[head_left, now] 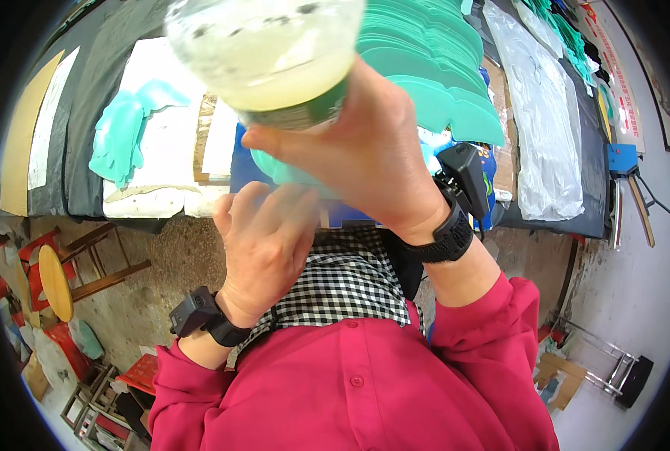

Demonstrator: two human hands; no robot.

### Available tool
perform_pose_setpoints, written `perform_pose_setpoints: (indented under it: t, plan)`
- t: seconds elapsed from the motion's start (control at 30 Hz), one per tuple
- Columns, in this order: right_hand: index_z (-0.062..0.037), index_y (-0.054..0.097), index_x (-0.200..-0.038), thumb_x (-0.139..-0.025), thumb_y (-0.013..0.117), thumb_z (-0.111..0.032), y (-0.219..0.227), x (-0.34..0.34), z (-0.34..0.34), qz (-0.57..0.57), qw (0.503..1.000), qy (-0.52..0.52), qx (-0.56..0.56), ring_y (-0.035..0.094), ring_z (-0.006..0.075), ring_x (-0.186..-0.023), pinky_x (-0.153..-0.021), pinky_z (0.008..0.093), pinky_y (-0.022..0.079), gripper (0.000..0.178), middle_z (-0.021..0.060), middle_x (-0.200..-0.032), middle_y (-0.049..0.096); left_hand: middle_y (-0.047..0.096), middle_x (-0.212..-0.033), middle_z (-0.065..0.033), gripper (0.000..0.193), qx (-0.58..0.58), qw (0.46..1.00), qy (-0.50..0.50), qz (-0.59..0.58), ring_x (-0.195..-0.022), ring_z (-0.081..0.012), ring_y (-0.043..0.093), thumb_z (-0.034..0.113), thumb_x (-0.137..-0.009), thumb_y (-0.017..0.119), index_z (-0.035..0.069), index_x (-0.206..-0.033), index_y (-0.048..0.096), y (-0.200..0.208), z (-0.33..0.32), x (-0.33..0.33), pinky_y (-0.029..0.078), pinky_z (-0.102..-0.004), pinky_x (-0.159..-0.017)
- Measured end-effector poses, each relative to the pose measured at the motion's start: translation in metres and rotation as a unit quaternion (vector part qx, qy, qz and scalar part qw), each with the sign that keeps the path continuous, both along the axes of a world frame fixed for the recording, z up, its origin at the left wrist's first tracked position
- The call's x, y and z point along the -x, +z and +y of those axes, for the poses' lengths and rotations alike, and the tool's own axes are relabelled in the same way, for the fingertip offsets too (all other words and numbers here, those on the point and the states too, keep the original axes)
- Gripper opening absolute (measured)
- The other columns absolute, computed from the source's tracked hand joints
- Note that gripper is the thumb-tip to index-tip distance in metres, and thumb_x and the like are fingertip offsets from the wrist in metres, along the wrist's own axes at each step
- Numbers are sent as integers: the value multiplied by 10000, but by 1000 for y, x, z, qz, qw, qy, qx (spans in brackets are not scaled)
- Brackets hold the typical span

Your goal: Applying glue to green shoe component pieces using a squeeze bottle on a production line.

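Observation:
In front of me my right hand (pixel 372 154) is wrapped round a clear plastic cup (pixel 279 56), raised high and close to the camera. The cup contains a pale yellowish liquid with dark specks, and a dark green band runs round its lower part. Lower and to the left, my left hand (pixel 267 240) hovers at the table's front edge. Its fingers look bent but are smeared by motion, so their grip is unclear. Behind the cup, overlapping rows of thin mint-green sheet pieces (pixel 433 56) cover the table. Part of a green piece shows below the cup, mostly hidden by my hands.
More green pieces (pixel 121 131) lie on a white board (pixel 143 199) at the left. To the right, a clear plastic bag (pixel 541 135) is spread on the black table cover (pixel 594 188). A wooden stool (pixel 55 272) stands on the floor at left.

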State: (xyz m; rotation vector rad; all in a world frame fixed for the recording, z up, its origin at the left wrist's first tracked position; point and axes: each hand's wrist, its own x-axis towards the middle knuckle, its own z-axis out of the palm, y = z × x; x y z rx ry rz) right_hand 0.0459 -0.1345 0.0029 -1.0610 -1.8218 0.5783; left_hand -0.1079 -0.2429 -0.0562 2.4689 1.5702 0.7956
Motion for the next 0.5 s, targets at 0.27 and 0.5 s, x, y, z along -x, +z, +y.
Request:
perform_pose_setpoints:
  t: [0.27,0.5]
  plan:
    - [-19,722,-1238,-776,967,-103,19,-59,-28,-34,996,61,56,798,202,-959,-845,336,623,530,124,-1089,819,724,-1235,-8,289,26,999,39,-13,-1240,-306,573,147,-848,842,135,-1133,799,13,-20,25,357,-479,-1077]
    - [-67,665,-1186,-712,920,-154,13,7,-28,-45,996,66,-45,725,376,-936,-829,443,589,545,149,-1032,736,726,-1187,-49,246,62,996,44,-41,-1159,-305,587,105,-822,832,115,-1064,790,16,-22,28,382,-455,-1025]
